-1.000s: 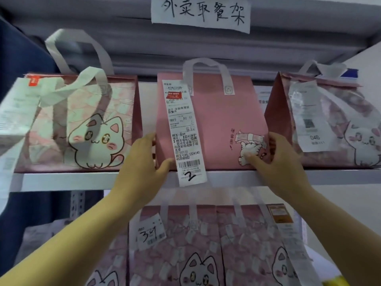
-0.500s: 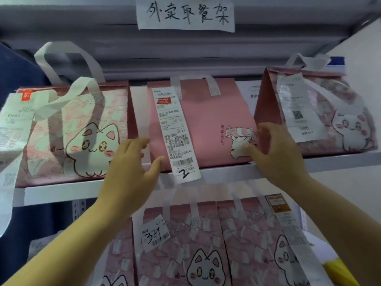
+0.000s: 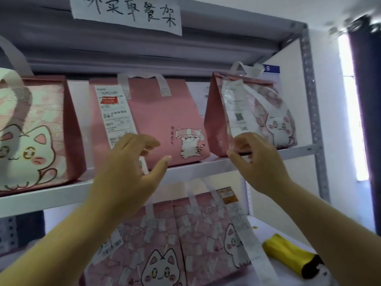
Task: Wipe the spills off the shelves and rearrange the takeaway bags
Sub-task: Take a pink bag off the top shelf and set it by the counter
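Observation:
Three pink takeaway bags stand in a row on the upper shelf (image 3: 206, 169). The plain pink middle bag (image 3: 165, 116) carries a long receipt. My left hand (image 3: 125, 170) hovers open in front of its lower left part, fingers spread, not holding it. The cat-print right bag (image 3: 274, 120) stands near the shelf's right post. My right hand (image 3: 255, 159) reaches to that bag's lower left corner, fingers curled at its receipt; whether it grips is unclear. The left cat bag (image 3: 33, 137) stands apart at the far left.
More pink cat bags (image 3: 185, 244) fill the lower shelf, receipts hanging off them. A yellow cloth (image 3: 292, 256) lies on the lower shelf at the right. A handwritten paper sign (image 3: 125, 14) hangs above. The grey shelf post (image 3: 311, 112) stands right of the bags.
Both hands let go of the middle bag and moved right. The right hand went from the middle bag's right edge to the right bag. The view has swung right.

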